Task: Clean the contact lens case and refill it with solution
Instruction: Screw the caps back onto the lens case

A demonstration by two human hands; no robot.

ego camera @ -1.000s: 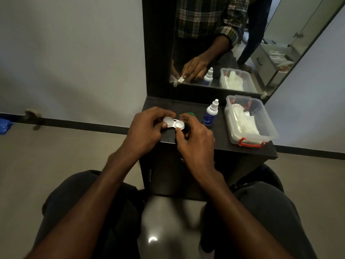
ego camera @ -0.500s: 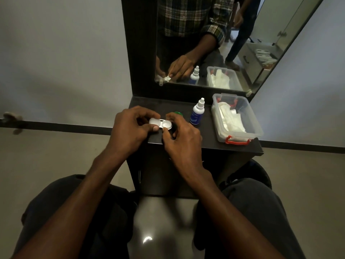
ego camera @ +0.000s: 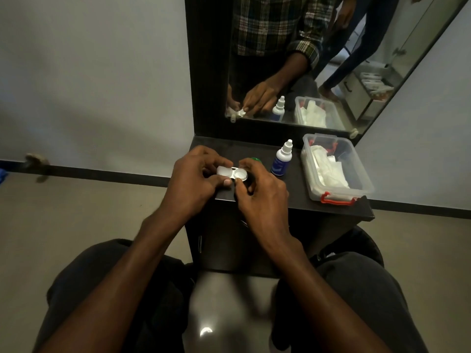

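Both hands grasp the white contact lens case (ego camera: 232, 173) over the dark surface (ego camera: 293, 197): left hand (ego camera: 193, 182) pinching its left end, right hand (ego camera: 257, 192) its right. The solution bottle (ego camera: 281, 160) stands just right.

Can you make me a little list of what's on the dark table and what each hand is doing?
left hand: left hand grips the left end of the small white plastic contact lens case
right hand: right hand pinches the case's right end
case: held just above the dark table top, right well open
green round cap: green round cap partly hidden behind the right hand
bottle: white and blue dropper bottle upright, capped, right of the hands
box: clear plastic box with red clips holding white tissues, far right
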